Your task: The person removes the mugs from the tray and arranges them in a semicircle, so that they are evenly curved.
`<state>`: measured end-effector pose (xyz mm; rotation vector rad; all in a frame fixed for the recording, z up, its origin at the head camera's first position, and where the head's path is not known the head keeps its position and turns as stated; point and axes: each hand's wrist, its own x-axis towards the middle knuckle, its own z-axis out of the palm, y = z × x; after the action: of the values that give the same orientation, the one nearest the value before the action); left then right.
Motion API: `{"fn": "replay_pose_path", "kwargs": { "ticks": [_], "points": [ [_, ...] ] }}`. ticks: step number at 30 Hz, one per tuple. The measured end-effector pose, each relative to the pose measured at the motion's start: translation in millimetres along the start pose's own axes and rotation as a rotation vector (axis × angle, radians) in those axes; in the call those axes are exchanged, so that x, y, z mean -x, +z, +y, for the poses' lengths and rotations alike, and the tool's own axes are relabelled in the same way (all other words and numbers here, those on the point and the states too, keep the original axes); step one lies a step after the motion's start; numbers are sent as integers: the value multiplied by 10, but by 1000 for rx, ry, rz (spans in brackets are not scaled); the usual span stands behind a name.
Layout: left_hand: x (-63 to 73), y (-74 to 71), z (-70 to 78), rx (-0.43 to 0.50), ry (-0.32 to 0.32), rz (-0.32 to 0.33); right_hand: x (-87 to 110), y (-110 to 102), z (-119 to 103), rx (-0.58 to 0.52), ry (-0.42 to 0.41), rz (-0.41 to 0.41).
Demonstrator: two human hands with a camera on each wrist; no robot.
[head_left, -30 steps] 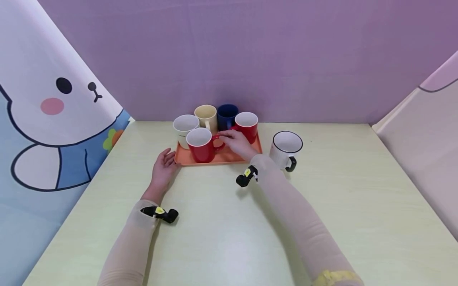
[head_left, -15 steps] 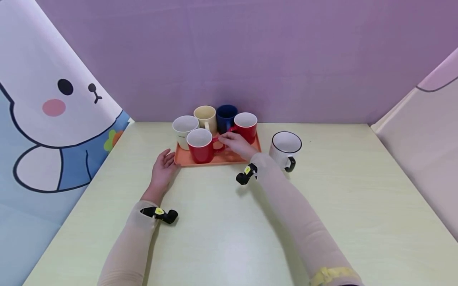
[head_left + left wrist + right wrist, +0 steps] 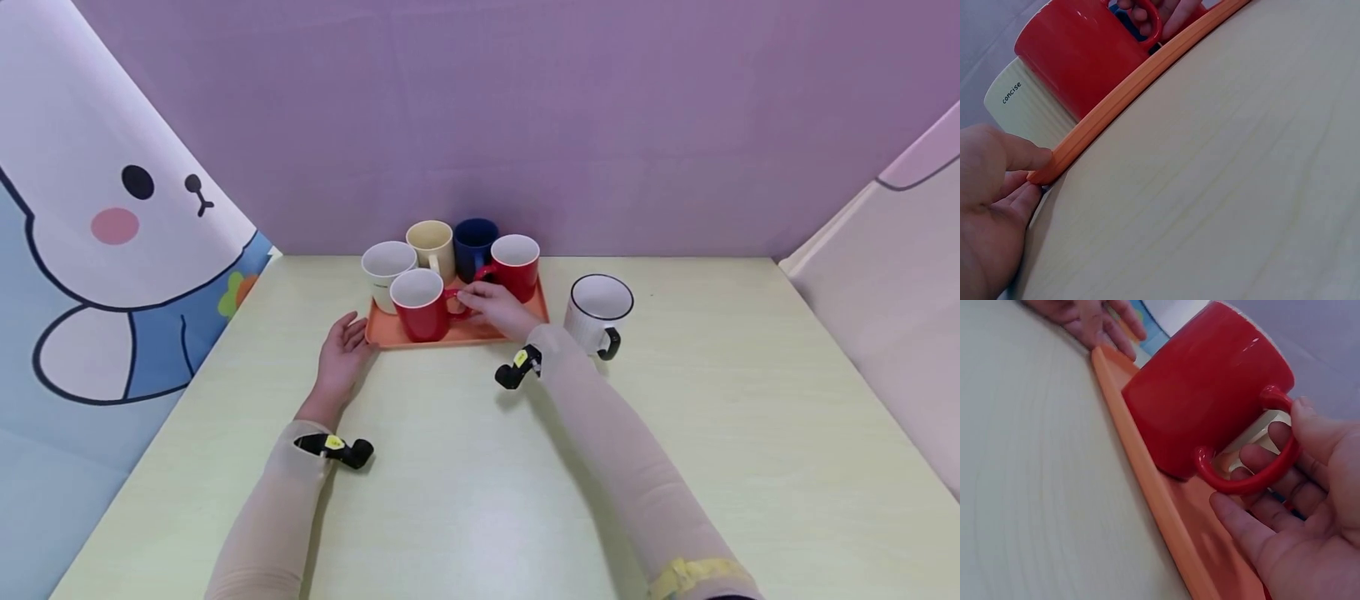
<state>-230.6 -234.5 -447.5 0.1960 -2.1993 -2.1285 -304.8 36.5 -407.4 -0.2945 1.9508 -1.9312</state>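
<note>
On the orange tray [image 3: 472, 335], near its front edge, a front red mug [image 3: 423, 321] stands upright, with its handle [image 3: 1241, 485] turned toward the person's right hand [image 3: 501, 312]. That hand has the handle: I see the thumb resting on its outside, the fingers curled behind and through the loop, and one fingertip beside its lower bend. The mug's body is clear of the fingers, just to their left. At the tray's near left corner, the left hand [image 3: 343, 358] has its thumb on one side of the rim and its fingers on the other, a narrow hold on the corner. Behind the front mug are a pale ribbed mug [image 3: 1030, 115] marked "concise", a cream mug [image 3: 442, 254], a blue mug [image 3: 467, 262] and another red mug [image 3: 519, 279]. A black-rimmed white mug [image 3: 585, 329] stands on the table [image 3: 465, 475], right of the tray.
</note>
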Motion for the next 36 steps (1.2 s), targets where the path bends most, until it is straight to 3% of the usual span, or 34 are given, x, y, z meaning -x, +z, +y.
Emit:
{"fn": "replay_pose_path", "kwargs": {
  "ticks": [8,24,36],
  "points": [
    [-7,-3,12,-1,-18,-2,33,-12,-40,-56,30,-18],
    [-1,20,4,13,8,3,130,-10,-148,175,14,-34],
    [-18,-6,-7,3,-7,-4,224,-44,-224,188,-25,-46]
  ]
}}
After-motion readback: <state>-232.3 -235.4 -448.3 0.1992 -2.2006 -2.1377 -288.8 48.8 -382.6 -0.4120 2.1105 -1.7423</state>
